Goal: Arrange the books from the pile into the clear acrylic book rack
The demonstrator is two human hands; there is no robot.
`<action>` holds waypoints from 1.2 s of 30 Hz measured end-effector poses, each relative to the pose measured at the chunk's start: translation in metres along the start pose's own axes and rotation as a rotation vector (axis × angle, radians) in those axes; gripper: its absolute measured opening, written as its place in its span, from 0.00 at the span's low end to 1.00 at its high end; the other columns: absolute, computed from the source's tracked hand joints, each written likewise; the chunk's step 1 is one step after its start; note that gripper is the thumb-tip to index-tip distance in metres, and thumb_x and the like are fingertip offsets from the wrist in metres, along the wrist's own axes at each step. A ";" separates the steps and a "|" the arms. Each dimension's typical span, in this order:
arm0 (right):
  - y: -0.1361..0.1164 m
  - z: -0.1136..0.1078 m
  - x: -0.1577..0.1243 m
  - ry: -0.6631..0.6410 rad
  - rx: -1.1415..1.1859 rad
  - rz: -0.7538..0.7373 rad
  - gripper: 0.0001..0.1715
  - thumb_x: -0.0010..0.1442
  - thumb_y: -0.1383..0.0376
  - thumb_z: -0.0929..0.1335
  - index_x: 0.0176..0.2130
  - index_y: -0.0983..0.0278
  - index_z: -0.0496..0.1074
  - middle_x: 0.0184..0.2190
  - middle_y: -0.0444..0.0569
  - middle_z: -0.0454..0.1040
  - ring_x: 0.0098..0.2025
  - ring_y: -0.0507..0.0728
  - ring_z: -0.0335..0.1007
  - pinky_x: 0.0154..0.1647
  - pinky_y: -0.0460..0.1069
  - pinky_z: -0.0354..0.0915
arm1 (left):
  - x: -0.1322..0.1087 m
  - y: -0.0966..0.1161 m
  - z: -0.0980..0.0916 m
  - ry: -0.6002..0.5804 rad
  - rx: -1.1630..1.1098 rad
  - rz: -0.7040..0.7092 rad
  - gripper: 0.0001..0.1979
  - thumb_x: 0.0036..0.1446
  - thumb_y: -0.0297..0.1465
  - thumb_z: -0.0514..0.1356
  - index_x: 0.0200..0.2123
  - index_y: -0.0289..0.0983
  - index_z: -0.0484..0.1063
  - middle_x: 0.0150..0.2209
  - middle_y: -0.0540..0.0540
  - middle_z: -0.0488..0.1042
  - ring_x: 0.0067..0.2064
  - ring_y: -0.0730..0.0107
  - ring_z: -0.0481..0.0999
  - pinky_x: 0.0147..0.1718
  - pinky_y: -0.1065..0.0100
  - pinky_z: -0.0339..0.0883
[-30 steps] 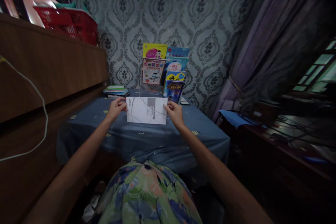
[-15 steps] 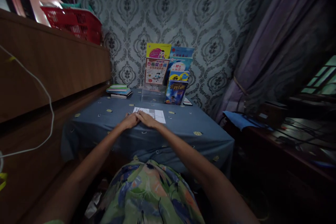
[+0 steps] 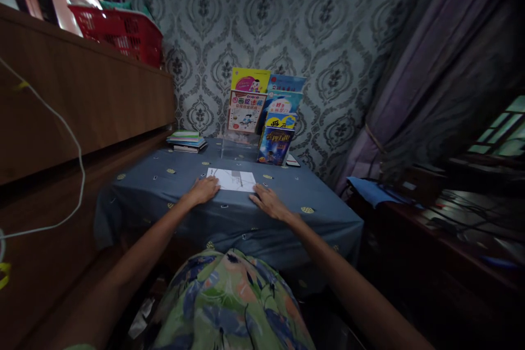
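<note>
A white booklet or sheet with grey and dark print [image 3: 234, 179] lies flat near the front of the cloth-covered table [image 3: 283, 188]. My left hand [image 3: 204, 190] rests at its left end, fingers stretched out and touching the near-left corner. At the opposite end lies my right hand [image 3: 269, 200], fingers spread, with the tips at the near-right corner. Neither hand grips anything. Whether the white piece is one sheet or several pages, I cannot tell.
Behind it a clear stand [image 3: 240, 146] holds several colourful books [image 3: 275, 145] against the patterned wall. A stack of books [image 3: 187, 141] lies at the back left. A red basket [image 3: 123, 33] sits on the wooden cabinet [image 3: 82, 90]. A purple curtain [image 3: 404, 76] hangs at right.
My hands were together over the left part of the white piece. They have parted, the right one moving to the right end, and the printed surface now shows between them.
</note>
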State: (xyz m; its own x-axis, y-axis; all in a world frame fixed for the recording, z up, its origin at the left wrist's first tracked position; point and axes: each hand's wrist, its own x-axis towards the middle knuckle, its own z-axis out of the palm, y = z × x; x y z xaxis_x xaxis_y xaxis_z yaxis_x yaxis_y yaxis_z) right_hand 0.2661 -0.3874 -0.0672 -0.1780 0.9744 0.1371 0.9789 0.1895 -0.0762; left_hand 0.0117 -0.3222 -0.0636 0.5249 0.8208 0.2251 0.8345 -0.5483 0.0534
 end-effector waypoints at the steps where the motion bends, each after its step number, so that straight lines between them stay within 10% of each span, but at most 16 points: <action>1: 0.000 0.000 -0.006 0.019 -0.014 0.025 0.28 0.72 0.56 0.56 0.64 0.66 0.62 0.68 0.59 0.59 0.70 0.63 0.51 0.69 0.59 0.48 | -0.003 0.004 -0.003 0.005 0.016 -0.002 0.18 0.70 0.34 0.46 0.55 0.36 0.69 0.61 0.35 0.69 0.61 0.53 0.70 0.58 0.49 0.63; 13: -0.004 -0.008 0.022 -0.004 -0.053 0.207 0.33 0.72 0.50 0.52 0.62 0.64 0.66 0.66 0.62 0.61 0.69 0.67 0.53 0.64 0.64 0.52 | -0.053 0.096 -0.030 0.065 0.082 0.172 0.20 0.69 0.35 0.48 0.40 0.32 0.78 0.37 0.33 0.81 0.43 0.51 0.81 0.49 0.53 0.67; 22: 0.000 -0.005 0.067 -0.156 0.015 0.226 0.32 0.72 0.49 0.52 0.69 0.54 0.54 0.72 0.55 0.50 0.73 0.67 0.41 0.67 0.67 0.45 | 0.009 0.029 0.003 -0.124 -0.167 0.332 0.23 0.70 0.36 0.45 0.64 0.39 0.62 0.68 0.44 0.61 0.68 0.62 0.60 0.65 0.62 0.53; 36: -0.006 0.001 0.063 -0.062 -0.024 0.189 0.29 0.73 0.56 0.52 0.68 0.55 0.58 0.71 0.55 0.53 0.73 0.68 0.41 0.67 0.70 0.40 | 0.069 -0.011 0.020 -0.163 -0.123 0.114 0.25 0.71 0.42 0.42 0.65 0.39 0.57 0.70 0.40 0.55 0.71 0.56 0.52 0.66 0.50 0.49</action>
State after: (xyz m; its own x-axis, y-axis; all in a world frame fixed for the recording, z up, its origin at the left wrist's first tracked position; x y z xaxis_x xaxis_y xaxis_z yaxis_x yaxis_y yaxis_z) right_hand 0.2488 -0.3273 -0.0596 0.0036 0.9981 0.0618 0.9975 0.0008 -0.0713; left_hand 0.0422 -0.2564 -0.0682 0.6431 0.7619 0.0768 0.7469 -0.6462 0.1566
